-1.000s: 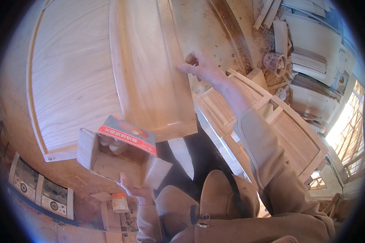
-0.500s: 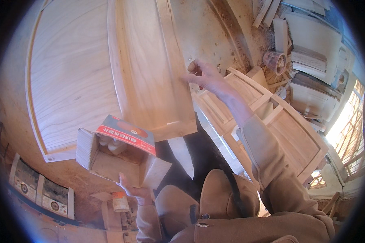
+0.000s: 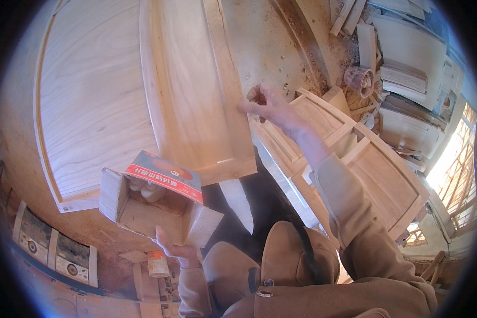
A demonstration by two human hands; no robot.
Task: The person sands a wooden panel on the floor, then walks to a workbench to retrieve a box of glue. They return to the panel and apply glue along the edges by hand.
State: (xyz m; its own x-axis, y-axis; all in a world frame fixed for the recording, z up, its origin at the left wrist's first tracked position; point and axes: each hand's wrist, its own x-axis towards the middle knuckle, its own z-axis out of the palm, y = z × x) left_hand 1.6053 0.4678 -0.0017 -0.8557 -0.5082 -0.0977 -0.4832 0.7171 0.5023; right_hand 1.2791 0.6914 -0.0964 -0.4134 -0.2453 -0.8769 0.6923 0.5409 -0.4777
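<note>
My left hand [image 3: 176, 250] is at the underside of an open cardboard box [image 3: 151, 216], thumb up at its near edge, and holds it tilted with the opening toward me. Several pale, rounded pieces [image 3: 151, 191] lie inside; their kind is hard to tell. The box's raised side is grey and red with print. My right hand [image 3: 274, 109] is at the right edge of a large pale wooden panel [image 3: 188, 90], its fingers curled in a pinch. Whatever is between the fingertips, if anything, is too small to make out.
On the right lies a framed wooden door [image 3: 384, 185] with inset panels. Wood offcuts [image 3: 367, 45] and a reddish bucket [image 3: 358, 81] are farther back. A small tub [image 3: 157, 264] stands on the floor below the box. Slatted dark equipment [image 3: 53, 249] sits at lower left.
My right hand has shifted slightly down along the panel's edge, its fingers still curled. The box and my left hand have hardly moved.
</note>
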